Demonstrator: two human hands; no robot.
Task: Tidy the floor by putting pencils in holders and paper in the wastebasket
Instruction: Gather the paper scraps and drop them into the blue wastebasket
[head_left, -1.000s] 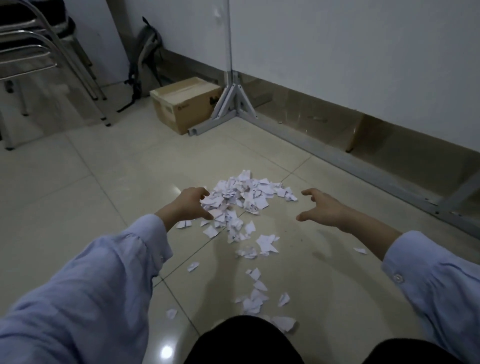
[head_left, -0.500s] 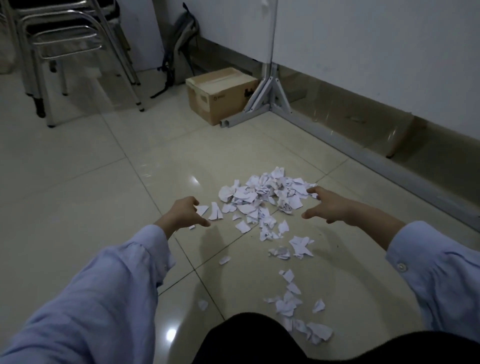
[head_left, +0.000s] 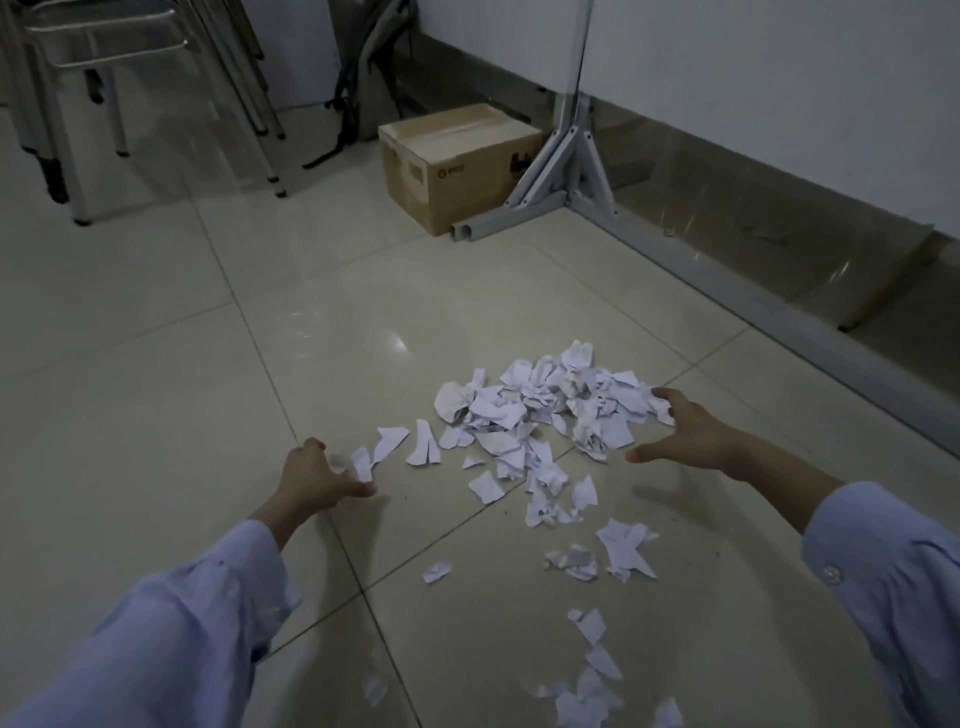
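Note:
A heap of torn white paper scraps (head_left: 540, 410) lies on the tiled floor, with a trail of loose scraps (head_left: 592, 670) running back toward me. My left hand (head_left: 311, 480) rests low at the heap's left edge, fingers spread, a small scrap (head_left: 362, 464) just at its fingertips. On the heap's right side my right hand (head_left: 685, 434) is cupped with spread fingers, which touch the outer scraps. Neither hand holds anything. No pencils, holders or wastebasket are in view.
A cardboard box (head_left: 457, 166) stands by the far wall beside a grey metal frame foot (head_left: 566, 187). Its rail (head_left: 779, 312) runs along the right. Metal chair legs (head_left: 249, 119) stand at the back left, and a backpack (head_left: 363, 78) leans in the corner.
The view has swung left, so the heap sits further right. My left hand has drawn back from the heap to its left edge, while my right hand stays at the right side.

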